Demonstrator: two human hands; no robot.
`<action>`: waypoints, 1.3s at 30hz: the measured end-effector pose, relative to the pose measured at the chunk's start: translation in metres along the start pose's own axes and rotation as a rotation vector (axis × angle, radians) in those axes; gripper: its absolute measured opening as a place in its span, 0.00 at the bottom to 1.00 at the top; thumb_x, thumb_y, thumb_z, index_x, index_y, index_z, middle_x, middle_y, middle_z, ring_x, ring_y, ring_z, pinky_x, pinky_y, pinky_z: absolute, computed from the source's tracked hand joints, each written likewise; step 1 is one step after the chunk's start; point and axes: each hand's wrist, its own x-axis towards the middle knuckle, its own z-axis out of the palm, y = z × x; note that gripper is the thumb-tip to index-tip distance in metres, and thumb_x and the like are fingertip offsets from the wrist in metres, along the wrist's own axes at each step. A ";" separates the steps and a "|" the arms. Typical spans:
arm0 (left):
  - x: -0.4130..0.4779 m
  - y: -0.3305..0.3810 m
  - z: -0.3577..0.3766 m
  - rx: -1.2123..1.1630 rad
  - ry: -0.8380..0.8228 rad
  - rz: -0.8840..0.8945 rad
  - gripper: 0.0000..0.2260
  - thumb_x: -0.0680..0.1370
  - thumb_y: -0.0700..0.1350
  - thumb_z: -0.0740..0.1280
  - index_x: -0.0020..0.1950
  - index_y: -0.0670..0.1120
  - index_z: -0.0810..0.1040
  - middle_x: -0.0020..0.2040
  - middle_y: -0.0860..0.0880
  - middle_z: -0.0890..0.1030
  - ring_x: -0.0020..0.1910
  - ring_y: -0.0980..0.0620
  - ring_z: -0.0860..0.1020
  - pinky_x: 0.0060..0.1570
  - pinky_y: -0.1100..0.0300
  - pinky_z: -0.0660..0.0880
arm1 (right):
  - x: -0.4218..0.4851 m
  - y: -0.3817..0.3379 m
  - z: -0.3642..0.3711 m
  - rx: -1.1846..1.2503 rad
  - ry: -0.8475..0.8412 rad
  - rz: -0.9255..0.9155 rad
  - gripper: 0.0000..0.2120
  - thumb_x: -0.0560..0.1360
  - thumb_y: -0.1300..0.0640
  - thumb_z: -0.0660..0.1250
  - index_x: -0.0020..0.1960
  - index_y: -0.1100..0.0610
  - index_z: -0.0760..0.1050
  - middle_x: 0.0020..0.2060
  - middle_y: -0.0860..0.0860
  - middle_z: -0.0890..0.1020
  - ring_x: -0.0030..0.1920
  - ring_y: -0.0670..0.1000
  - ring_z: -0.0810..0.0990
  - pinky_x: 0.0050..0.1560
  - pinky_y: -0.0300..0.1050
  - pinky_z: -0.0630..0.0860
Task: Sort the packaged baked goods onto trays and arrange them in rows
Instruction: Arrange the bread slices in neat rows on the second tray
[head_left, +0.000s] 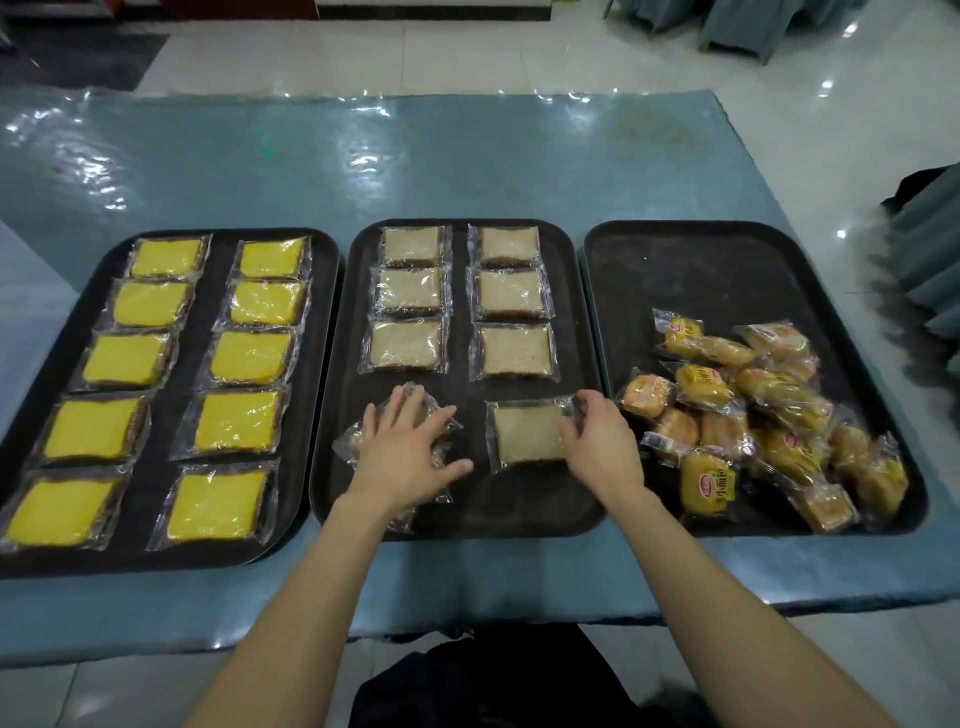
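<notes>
Three black trays lie side by side on a blue covered table. The left tray (322, 332) carries two rows of wrapped yellow cake slices (244, 358). The middle tray (460, 374) has two rows of wrapped pale bread slices (410, 343). My right hand (597, 441) pinches the right edge of another pale slice packet (524, 434) lying at the tray's near right. My left hand (402, 452) rests with spread fingers on a small heap of clear packets (353, 441) at the near left. The right tray (727, 270) holds a loose pile of wrapped golden buns (753, 415).
The table (467, 171) stretches far behind the trays under a shiny plastic cover. Its near edge runs just below the trays. Draped chairs (924, 270) stand at the right, on a glossy tiled floor (831, 130).
</notes>
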 end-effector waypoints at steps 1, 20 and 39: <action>-0.002 0.000 0.009 0.052 -0.007 -0.013 0.40 0.78 0.76 0.62 0.87 0.64 0.56 0.90 0.47 0.46 0.89 0.42 0.41 0.85 0.33 0.43 | -0.006 0.000 0.004 -0.130 0.034 -0.125 0.28 0.84 0.50 0.71 0.81 0.52 0.68 0.75 0.53 0.75 0.74 0.55 0.76 0.72 0.55 0.77; -0.013 0.002 0.031 0.166 0.193 -0.040 0.36 0.79 0.69 0.64 0.85 0.61 0.62 0.90 0.43 0.53 0.89 0.38 0.47 0.83 0.31 0.49 | -0.005 -0.007 0.090 -0.410 -0.025 -0.408 0.29 0.89 0.44 0.57 0.88 0.47 0.57 0.88 0.58 0.51 0.88 0.63 0.45 0.85 0.68 0.49; -0.029 -0.057 -0.031 -0.731 0.151 -0.610 0.27 0.71 0.56 0.85 0.65 0.45 0.84 0.59 0.46 0.87 0.56 0.45 0.85 0.52 0.51 0.80 | -0.041 -0.080 0.053 -0.066 -0.160 -0.536 0.21 0.80 0.55 0.73 0.73 0.52 0.76 0.64 0.48 0.80 0.61 0.51 0.81 0.64 0.53 0.80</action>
